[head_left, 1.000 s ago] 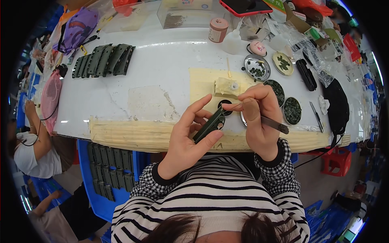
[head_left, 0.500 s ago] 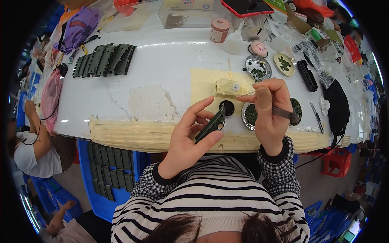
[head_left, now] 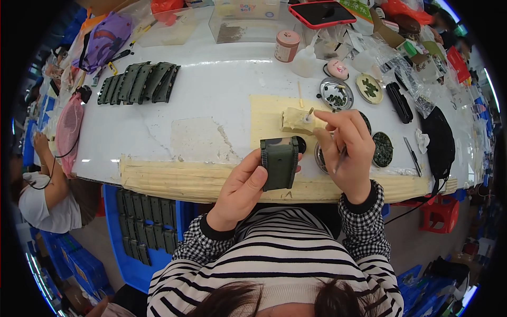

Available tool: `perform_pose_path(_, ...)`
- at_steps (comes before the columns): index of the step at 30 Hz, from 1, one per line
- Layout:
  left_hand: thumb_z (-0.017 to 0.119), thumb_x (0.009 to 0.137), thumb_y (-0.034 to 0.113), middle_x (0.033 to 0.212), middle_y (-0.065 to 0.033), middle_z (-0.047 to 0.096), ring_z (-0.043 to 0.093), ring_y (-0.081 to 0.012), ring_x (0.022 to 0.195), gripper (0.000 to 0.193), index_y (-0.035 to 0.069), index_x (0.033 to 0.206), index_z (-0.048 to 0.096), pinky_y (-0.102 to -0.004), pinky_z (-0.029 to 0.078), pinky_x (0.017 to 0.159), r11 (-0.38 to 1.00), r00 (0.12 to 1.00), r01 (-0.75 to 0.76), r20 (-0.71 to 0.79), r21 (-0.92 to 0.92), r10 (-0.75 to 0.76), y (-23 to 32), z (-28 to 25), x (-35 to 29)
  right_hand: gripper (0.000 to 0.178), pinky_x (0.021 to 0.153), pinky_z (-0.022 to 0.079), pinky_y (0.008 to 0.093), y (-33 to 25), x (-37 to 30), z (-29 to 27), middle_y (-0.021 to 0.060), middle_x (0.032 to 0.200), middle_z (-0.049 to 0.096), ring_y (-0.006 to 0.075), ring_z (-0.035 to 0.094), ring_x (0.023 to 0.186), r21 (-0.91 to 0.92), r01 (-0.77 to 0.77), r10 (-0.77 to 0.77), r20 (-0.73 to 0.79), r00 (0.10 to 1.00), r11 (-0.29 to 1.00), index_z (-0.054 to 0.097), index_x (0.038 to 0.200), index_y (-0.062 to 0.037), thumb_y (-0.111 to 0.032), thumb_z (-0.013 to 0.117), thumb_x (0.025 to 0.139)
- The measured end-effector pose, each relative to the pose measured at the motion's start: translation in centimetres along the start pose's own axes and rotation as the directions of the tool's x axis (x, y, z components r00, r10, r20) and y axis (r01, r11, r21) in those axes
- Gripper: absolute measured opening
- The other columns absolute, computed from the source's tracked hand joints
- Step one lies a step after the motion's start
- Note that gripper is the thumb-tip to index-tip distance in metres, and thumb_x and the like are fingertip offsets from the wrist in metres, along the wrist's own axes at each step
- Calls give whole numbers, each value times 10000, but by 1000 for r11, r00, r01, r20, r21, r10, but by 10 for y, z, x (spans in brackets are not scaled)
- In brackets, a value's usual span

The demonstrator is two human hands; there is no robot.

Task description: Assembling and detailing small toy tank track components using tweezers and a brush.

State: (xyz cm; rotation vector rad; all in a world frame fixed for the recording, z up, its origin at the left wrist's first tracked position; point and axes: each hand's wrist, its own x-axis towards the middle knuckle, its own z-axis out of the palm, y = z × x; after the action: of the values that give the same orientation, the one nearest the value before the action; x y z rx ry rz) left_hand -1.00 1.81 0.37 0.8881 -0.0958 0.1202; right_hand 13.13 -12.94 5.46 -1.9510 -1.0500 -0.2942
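My left hand (head_left: pixel 240 190) grips a dark green curved plastic part (head_left: pixel 280 164) above the table's front edge, its broad ribbed face turned up. The thumb presses its left side, and fingertips show at the right. A camouflage-like band runs along its top. Over the yellow mat, my right hand (head_left: pixel 351 148) is closed around slim metal tweezers (head_left: pixel 340 158), mostly hidden in the palm. Its thumb and index fingertips are beside a small stick (head_left: pixel 310 112) standing in a holder on a tape-wrapped block (head_left: pixel 296 121). Whether they touch the stick, I cannot tell. A black round cap (head_left: pixel 301 143) sits behind the green part.
Dishes of small green pieces (head_left: pixel 383 149) are at the right, near a pen-like knife (head_left: pixel 413 157) and a black mask (head_left: pixel 439 140). More green parts (head_left: pixel 138 83) lie at the left and fill a blue bin (head_left: pixel 113 232) below. Another person's arm (head_left: pixel 47 158) is at far left.
My left hand has turned the green part from edge-on to broad face up. My right hand has shifted left to the stick on the block, and the tweezers now point down in its palm.
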Motion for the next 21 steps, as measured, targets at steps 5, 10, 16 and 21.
perform_pose_path(5, 406, 1029, 269, 1347, -170, 499, 514, -260, 1230, 496, -37, 1412, 335, -377, 394, 1042, 995, 999, -12, 39, 103, 8, -1, -4, -4, 280, 493, 429, 267, -13, -8, -8, 50, 788, 557, 145, 547, 603, 128, 188, -192, 23, 981, 974, 694, 964, -54, -7, 780, 702)
perform_pose_path(10, 417, 1019, 265, 1353, -193, 482, 517, -311, 1233, 503, -40, 1409, 328, -420, 412, 1032, 975, 1000, 11, -2, 222, -10, -1, -4, -9, 278, 486, 432, 279, -12, -8, -6, 56, 768, 554, 172, 547, 576, 99, 235, -240, 46, 970, 967, 687, 952, -55, -28, 788, 693)
perform_pose_path(16, 429, 1018, 277, 1344, -182, 493, 532, -285, 1216, 525, -54, 1410, 316, -398, 415, 1028, 963, 1000, 0, 0, 271, 0, -5, -8, -10, 262, 496, 437, 297, -15, -9, -5, 70, 731, 583, 202, 564, 574, 67, 206, -212, 98, 972, 976, 680, 927, -40, -31, 774, 682)
perform_pose_path(21, 444, 1017, 261, 1324, -152, 514, 525, -217, 1205, 513, -67, 1397, 341, -351, 410, 1026, 955, 1000, -4, -22, 297, 11, -1, -4, -11, 276, 500, 439, 297, -20, -9, -8, 67, 731, 592, 204, 580, 584, 32, 239, -241, 84, 967, 971, 690, 957, -42, -44, 766, 692)
